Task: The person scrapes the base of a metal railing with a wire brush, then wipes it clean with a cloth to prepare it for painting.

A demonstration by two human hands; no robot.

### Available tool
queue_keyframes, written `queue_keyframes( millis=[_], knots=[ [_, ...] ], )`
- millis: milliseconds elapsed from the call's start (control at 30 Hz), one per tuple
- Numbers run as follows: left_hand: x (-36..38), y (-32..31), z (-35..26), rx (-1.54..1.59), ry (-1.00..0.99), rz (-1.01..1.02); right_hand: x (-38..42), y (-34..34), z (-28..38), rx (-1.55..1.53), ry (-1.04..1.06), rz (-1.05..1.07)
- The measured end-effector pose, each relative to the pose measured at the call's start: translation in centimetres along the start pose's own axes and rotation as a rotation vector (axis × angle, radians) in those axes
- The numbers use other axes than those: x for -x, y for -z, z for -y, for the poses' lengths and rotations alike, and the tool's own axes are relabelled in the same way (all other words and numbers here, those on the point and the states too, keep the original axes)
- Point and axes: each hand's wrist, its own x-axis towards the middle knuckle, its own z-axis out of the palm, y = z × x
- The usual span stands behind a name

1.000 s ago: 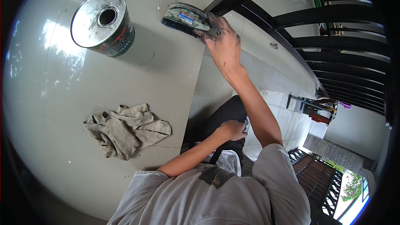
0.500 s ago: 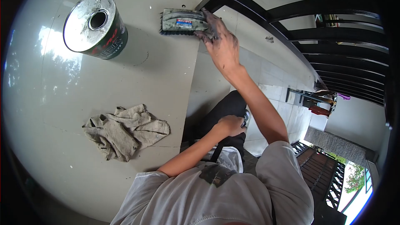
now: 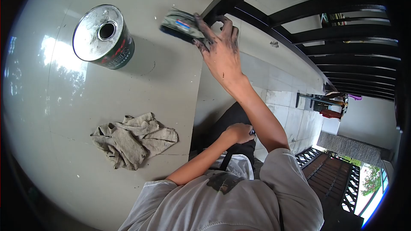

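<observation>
My right hand [image 3: 220, 49], its fingers smudged black, grips a scrub brush [image 3: 182, 23] by its end between thumb and fingers. The brush has a worn greenish-grey back with a small red and blue label and dark bristles, and is slightly blurred. It is over the pale tiled surface, beside the foot of the black railing. My left hand [image 3: 240, 133] is closed near my dark-trousered leg, with something small at its fingers that I cannot make out. A metal can [image 3: 100, 36] with a round hole in its smeared top stands left of the brush. Nearer me lies a crumpled beige rag [image 3: 132, 141].
Black railing bars [image 3: 317, 36] run along the upper right, close to my right hand. The glossy tiled surface [image 3: 128, 90] ends at an edge left of my leg, with lower floor tiles [image 3: 274, 115] beyond. A dark lattice gate [image 3: 329, 175] stands at the lower right.
The scrub brush has turned, its held end dropping lower in view, and my right hand has shifted slightly left and down. The can and rag appear slightly shifted with the camera.
</observation>
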Motion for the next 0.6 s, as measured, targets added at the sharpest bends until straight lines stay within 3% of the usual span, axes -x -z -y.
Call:
queue_keyframes(
  millis=[133,267,333,433,500,600],
  knots=[
    [-3.8,-3.4,3.1,0.027,-0.09,-0.046,-0.7,-0.1,-0.2,-0.234,-0.083,0.165],
    [-0.2,0.1,0.7,0.038,-0.272,-0.119,-1.3,-0.5,2.9,-0.181,0.036,-0.184],
    [0.5,0.6,-0.3,0.105,-0.249,-0.085,-3.4,-1.9,4.1,-0.136,0.143,-0.264],
    [2.1,1.0,-1.3,0.197,-0.18,-0.11,-7.3,-5.9,4.2,-0.05,0.093,-0.277],
    [3.5,1.7,-2.1,0.214,-0.189,-0.302,-8.4,-6.3,4.1,-0.178,0.104,0.0],
    [3.5,3.0,-3.1,0.357,-0.105,-0.117,-7.6,-6.4,3.9,-0.14,0.126,-0.001]
  ],
)
